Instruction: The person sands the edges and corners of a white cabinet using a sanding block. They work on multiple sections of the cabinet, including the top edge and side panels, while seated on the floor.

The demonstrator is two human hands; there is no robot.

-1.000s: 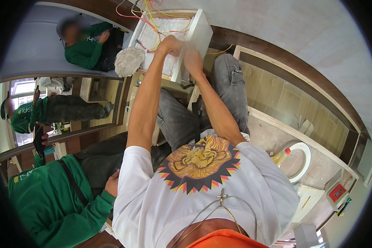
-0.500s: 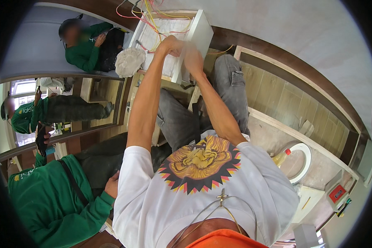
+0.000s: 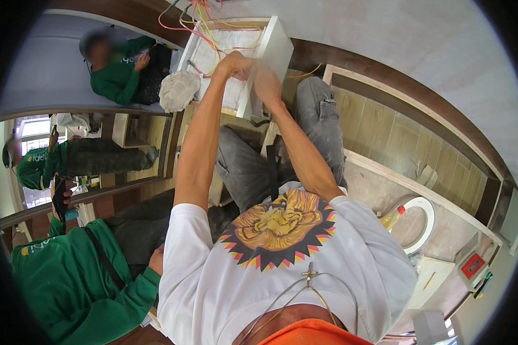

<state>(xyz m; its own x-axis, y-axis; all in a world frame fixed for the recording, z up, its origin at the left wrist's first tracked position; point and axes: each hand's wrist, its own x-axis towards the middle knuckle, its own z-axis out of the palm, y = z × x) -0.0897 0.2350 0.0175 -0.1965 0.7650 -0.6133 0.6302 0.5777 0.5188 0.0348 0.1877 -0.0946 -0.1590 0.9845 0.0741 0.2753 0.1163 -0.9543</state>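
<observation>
In the head view, the bare left hand (image 3: 236,62) bends over an open white rectangular box (image 3: 278,53); the blurred right hand (image 3: 267,85) is at its right wall; whether either holds anything, I cannot tell; thin red and yellow wires (image 3: 202,11) trail into it.

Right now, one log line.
left hand: over open white rectangular box; right hand: blurred, at its right panel; nearby: red and yellow wires, crumpled pale bundle

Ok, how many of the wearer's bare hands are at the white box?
2: the left hand over the inside of the white box, the right hand by its right-hand panel. Neither is fully hidden, though the right is blurred.
</observation>
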